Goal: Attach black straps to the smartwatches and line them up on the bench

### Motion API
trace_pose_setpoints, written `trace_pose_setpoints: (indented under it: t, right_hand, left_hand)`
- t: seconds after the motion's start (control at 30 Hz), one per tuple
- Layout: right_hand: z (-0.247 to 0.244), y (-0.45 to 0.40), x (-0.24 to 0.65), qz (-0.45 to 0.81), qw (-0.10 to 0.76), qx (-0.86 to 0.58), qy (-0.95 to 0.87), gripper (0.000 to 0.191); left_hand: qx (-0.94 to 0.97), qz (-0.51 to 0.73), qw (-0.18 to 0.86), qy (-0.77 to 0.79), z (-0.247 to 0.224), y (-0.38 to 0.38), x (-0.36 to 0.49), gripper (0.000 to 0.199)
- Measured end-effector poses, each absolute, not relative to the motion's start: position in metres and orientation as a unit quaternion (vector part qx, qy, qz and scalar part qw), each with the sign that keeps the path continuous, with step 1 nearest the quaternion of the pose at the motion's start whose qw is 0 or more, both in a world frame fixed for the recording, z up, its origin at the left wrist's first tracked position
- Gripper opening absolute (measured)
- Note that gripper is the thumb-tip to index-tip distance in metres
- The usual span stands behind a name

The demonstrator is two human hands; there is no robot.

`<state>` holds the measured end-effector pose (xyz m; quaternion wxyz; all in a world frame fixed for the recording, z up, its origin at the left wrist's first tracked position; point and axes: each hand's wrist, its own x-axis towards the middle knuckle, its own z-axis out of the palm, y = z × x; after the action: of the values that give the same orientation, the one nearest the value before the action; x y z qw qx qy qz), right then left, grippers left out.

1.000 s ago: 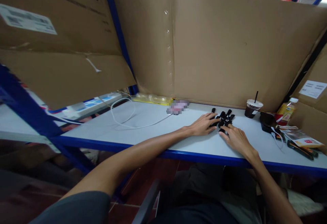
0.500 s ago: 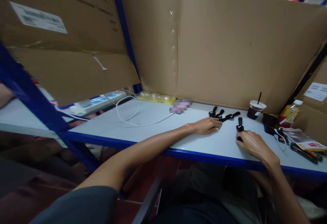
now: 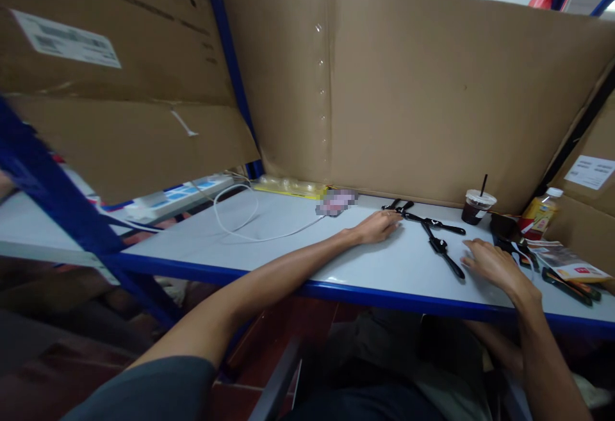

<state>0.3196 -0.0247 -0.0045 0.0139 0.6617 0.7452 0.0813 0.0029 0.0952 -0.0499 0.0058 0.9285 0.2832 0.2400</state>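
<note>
Several black two-handled tools lie on the white tabletop. One tool [image 3: 439,246] rests diagonally nearest the front edge, just left of my right hand [image 3: 492,264]. My right hand hovers at or just over the table, its fingers apart and nothing in them. Another tool [image 3: 435,223] lies behind it, pointing right. Further left, my left hand [image 3: 379,225] reaches the near side of a group of tools [image 3: 398,206]. Its fingers are curled by the left end of a black handle; whether they grip it is not clear.
A lidded cup with a straw [image 3: 478,206] and a juice bottle [image 3: 542,213] stand at the back right. Nearby lie packets [image 3: 569,261] and green-black items [image 3: 567,286]. A white cable [image 3: 269,239] runs to a blurred device [image 3: 336,203]. Cardboard [image 3: 408,100] walls the back.
My right hand has let go of its black tool and moved right; that tool now lies diagonally on the table. My left hand has shifted slightly left and up.
</note>
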Motion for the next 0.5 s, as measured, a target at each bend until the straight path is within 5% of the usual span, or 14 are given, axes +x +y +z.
trace_pose_setpoints:
  t: [0.23, 0.5]
  right_hand:
    - [0.000, -0.035, 0.292, 0.044, 0.006, 0.646, 0.762, 0.048]
    - [-0.006, -0.042, 0.247, 0.070, 0.027, 0.609, 0.790, 0.035]
  left_hand:
    - [0.930, 0.241, 0.004, 0.276, -0.046, 0.075, 0.012, 0.036]
    - [0.931, 0.237, -0.002, 0.278, -0.035, 0.047, 0.022, 0.027]
